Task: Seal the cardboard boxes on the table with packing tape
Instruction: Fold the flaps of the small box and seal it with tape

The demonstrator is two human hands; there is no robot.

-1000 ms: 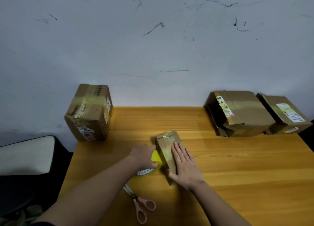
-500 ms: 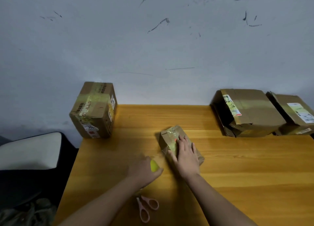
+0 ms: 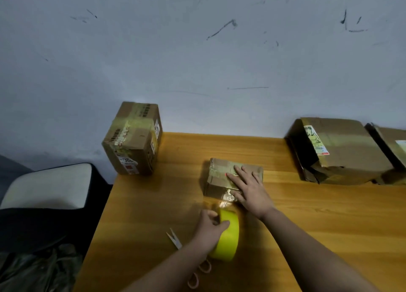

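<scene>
- Scuffed grey wall (image 3: 197,60) is being seen behind a wooden table (image 3: 329,221) in the head view.
- At the table's middle, a small cardboard box (image 3: 219,177) is being pressed down by the right hand (image 3: 250,192), whose fingers are being kept straight and flat across its taped top, with the thumb at the near edge.
- A crinkled strip of clear tape (image 3: 227,198) is being stretched from the box's near side toward a yellow tape roll (image 3: 228,236).
- The roll is being gripped by the left hand (image 3: 209,229), fingers curled over its rim, just in front of the box.
- Scissors (image 3: 175,241) are being partly hidden under the left forearm; their blades are lying open on the table and their pink handles are showing nearer the camera.
- A taller taped box (image 3: 131,140) is being kept at the table's far left corner.
- Two larger boxes (image 3: 342,151) (image 3: 393,144) are being kept side by side at the far right, against the wall.
- A pale cushioned seat (image 3: 46,186) is being seen left of the table.
</scene>
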